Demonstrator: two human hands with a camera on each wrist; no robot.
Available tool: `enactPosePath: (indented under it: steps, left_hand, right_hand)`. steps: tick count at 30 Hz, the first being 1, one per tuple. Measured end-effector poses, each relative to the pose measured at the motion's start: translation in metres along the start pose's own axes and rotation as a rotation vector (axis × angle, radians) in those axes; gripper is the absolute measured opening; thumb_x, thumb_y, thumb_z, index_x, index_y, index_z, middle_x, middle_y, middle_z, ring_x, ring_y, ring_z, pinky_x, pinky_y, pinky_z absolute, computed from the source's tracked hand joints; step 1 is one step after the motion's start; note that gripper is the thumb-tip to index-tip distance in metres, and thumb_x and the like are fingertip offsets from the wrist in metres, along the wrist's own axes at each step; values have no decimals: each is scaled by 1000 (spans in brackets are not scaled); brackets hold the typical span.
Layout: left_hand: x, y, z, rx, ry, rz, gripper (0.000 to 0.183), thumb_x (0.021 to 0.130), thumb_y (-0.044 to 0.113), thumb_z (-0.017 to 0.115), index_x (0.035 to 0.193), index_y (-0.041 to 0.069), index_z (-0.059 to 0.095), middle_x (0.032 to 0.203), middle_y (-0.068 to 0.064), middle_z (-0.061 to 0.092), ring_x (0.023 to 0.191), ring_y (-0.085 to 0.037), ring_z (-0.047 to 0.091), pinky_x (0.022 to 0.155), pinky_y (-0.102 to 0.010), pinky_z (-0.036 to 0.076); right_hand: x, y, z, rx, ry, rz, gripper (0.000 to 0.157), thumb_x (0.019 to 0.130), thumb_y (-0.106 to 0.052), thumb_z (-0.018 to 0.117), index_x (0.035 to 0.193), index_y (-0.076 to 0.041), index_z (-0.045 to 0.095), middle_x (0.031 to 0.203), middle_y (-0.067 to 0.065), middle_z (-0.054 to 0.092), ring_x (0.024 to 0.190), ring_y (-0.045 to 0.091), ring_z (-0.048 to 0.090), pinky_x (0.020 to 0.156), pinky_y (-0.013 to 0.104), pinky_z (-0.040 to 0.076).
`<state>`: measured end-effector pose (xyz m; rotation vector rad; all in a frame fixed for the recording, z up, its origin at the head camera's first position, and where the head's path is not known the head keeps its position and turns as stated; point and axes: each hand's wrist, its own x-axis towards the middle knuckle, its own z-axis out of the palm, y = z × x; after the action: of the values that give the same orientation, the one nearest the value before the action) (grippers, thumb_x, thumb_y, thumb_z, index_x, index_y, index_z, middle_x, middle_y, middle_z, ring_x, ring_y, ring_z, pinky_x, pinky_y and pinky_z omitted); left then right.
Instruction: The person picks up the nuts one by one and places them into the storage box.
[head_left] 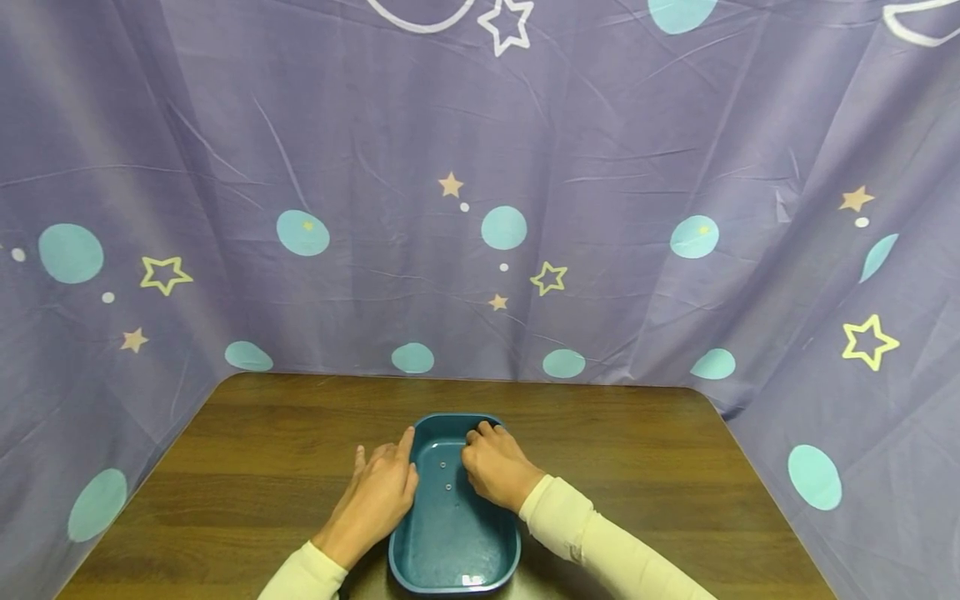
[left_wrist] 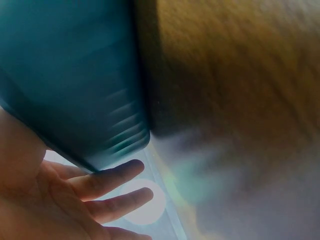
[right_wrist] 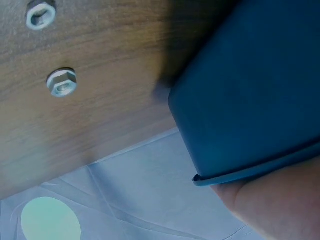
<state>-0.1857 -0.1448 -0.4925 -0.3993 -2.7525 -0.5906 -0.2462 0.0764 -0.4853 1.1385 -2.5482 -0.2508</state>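
A teal plastic bin [head_left: 453, 550] stands on the wooden table. My left hand [head_left: 378, 492] lies along the bin's left rim, index finger pointing toward the far corner. In the left wrist view, its fingers [left_wrist: 122, 205] extend straight past the bin's outer wall [left_wrist: 75, 100]. My right hand [head_left: 498, 467] reaches over the right rim with bent fingers near the far right corner; I cannot tell whether it holds anything, as its fingertips are hidden. Inside the bin lie two small nuts, one [head_left: 442, 465] farther off and another [head_left: 448, 487] nearer.
Two shiny hex nuts, one [right_wrist: 62, 82] and another [right_wrist: 41, 14], sit on the table beside the bin in the right wrist view. A purple curtain [head_left: 360, 317] with stars and dots rises behind and at both sides of the wooden table [head_left: 285, 433].
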Motion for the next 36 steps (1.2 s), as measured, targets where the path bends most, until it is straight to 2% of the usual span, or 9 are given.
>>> enactPosePath:
  steps: [7,14,20,26,36]
  left_hand:
    - [-1,0,0,4,4,4,57,103,9,68,155,-9,54,133,-24,75,130,-43,67,112,-88,33]
    - [-1,-1,1,10,6,2,56,103,8,68,155,-9,54,131,-24,75,129,-42,68,112,-88,33]
    - [-1,-1,3,5,17,9,56,103,8,68,154,-9,55,132,-24,75,128,-42,68,111,-89,33]
    - [-1,0,4,5,21,15,56,103,8,68,155,-10,54,132,-25,74,128,-43,68,110,-89,34]
    - [0,-1,3,5,23,14,57,103,7,67,155,-10,53,130,-25,75,127,-43,69,110,-89,34]
  right_hand:
    - [-1,-2,0,3,-14,12,11,90,-30,86,86,-21,81,94,-1,72,92,20,63,75,33,53]
    - [-11,2,-11,167,75,46,6,97,-24,82,93,-19,82,106,-2,77,98,20,66,84,34,58]
    - [-34,12,-20,240,206,62,5,96,-19,84,91,-21,83,109,-1,78,102,20,68,83,35,58]
    - [-64,26,-26,319,315,121,6,90,-13,88,93,-14,83,109,3,78,103,21,69,81,39,59]
    - [-106,41,-32,273,374,135,9,87,-8,86,91,-14,80,105,3,77,100,23,69,75,40,58]
